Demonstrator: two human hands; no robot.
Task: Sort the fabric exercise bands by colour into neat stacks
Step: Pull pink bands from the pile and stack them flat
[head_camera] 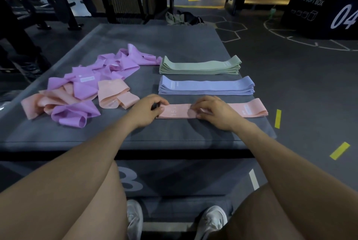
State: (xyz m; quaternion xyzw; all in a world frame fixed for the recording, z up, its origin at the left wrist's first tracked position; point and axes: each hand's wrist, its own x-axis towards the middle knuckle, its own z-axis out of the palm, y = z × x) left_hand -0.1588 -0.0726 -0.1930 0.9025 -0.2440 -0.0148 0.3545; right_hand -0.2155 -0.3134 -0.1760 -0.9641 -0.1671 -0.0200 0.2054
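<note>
Left grip [149, 110]: fingers curled, pinching the left end of the flat peach-pink fabric band [249, 110]. Right grip [214, 112]: fingers curled, fingertips pressed onto the middle of the same band; whether they pinch the cloth or only press it cannot be told.

The peach-pink band lies lengthwise across the near right part of the grey padded platform [174, 42], at 6 o'clock from the two finished stacks. Its right end extends past the right grip toward the 3 o'clock edge of the platform.

Just beyond it, at 12 o'clock, sits the neat stack of lavender-blue fabric bands [207, 86]. Farther at 12 o'clock sits the neat stack of sage-green fabric bands [200, 66]. The two stacks are parallel and near each other, not touching.

At 9 to 10 o'clock from the grips lies the loose heap of lilac-purple fabric bands [108, 69], unsorted and crumpled. Mixed into its near side are the loose peach fabric bands [111, 93], some folded over, some partly under the purple ones.

At 2 o'clock, on the gym floor, stands a black foam plyo box [317, 11] with white lettering.
</note>
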